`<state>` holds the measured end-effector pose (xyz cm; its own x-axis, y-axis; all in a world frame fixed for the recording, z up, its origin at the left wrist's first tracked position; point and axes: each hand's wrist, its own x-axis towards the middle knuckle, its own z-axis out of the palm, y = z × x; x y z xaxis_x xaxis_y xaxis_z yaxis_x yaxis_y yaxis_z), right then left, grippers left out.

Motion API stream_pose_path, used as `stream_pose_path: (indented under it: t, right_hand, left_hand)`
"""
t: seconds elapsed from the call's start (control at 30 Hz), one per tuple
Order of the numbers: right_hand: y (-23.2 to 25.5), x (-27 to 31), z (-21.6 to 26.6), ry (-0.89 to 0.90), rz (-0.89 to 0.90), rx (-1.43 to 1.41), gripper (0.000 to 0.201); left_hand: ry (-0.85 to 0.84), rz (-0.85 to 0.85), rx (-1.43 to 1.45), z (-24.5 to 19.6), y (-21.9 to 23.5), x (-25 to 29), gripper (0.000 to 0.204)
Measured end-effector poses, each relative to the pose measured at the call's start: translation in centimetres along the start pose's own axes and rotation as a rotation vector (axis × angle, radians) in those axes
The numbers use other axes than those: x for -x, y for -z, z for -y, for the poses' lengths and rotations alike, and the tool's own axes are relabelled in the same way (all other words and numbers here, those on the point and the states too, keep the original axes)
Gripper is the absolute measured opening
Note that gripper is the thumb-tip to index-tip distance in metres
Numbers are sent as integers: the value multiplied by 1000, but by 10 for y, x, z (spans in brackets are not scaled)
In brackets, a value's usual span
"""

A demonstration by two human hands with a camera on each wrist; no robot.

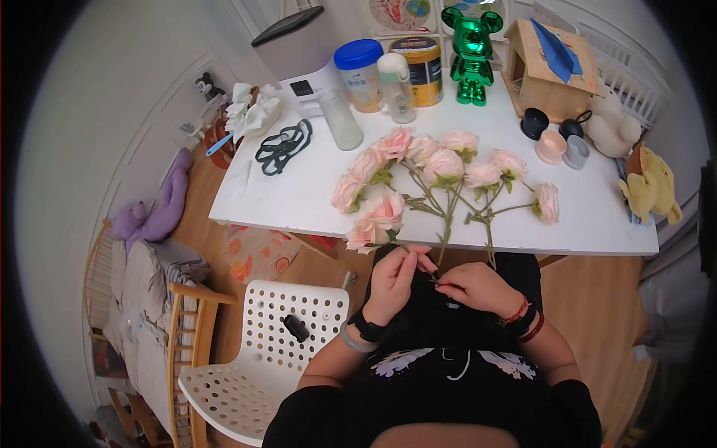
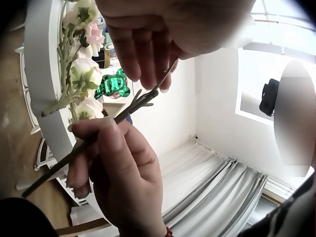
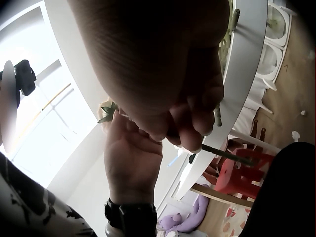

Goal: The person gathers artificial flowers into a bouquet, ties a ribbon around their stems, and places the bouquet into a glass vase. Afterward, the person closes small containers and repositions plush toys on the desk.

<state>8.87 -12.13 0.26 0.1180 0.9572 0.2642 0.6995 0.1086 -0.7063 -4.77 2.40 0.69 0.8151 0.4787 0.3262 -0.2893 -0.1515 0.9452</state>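
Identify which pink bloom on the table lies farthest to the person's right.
The single bloom at the end of a sideways stem, nearer the person than the grey cup; the others lie to its left.

A home room with purple plush toy (image 1: 153, 205), slatted wooden bed (image 1: 187, 358) and curtains (image 2: 217, 182).

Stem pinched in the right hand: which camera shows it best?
Left wrist. The stem shows large there, crossing the right hand and reaching toward the left hand, with its free end in frame. Right wrist shows just a length poking past the right hand's fingers; head shows only a tiny bit at the fingertips.
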Motion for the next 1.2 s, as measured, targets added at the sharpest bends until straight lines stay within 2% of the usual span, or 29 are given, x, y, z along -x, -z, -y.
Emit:
stream_pose_path:
  t: [0.3,0.43,0.5,0.6,0.67,0.73,0.93,1.03,1.2]
  right_hand:
    - [-6,1,-2,11,-9,-6,14]
    - [-5,0,0,53,-40,-11,14]
    - [-1,1,6,-131,-70,-187,22]
    - [4,-5,10,-242,-143,-258,32]
    - [3,-9,5,-225,-161,-218,35]
    - [3,-14,3,-188,-219,-67,34]
    - [2,-32,0,-252,-335,223,34]
    - [2,-39,-10,-229,-351,325,34]
    - [1,-47,-23,-222,-335,287,29]
  left_hand:
    - [15,1,38,-3,2,4,26]
    - [-31,-88,-6,-3,8,4,25]
    - [-59,-182,-102,-4,15,3,24]
    - [-55,-232,-19,4,24,3,23]
    - [-56,-232,-18,9,26,6,22]
    - [-11,-255,174,10,25,7,22]
    - [22,-187,251,19,21,8,23]
    - [28,-169,246,18,16,7,23]
    - [60,-156,270,20,11,8,23]
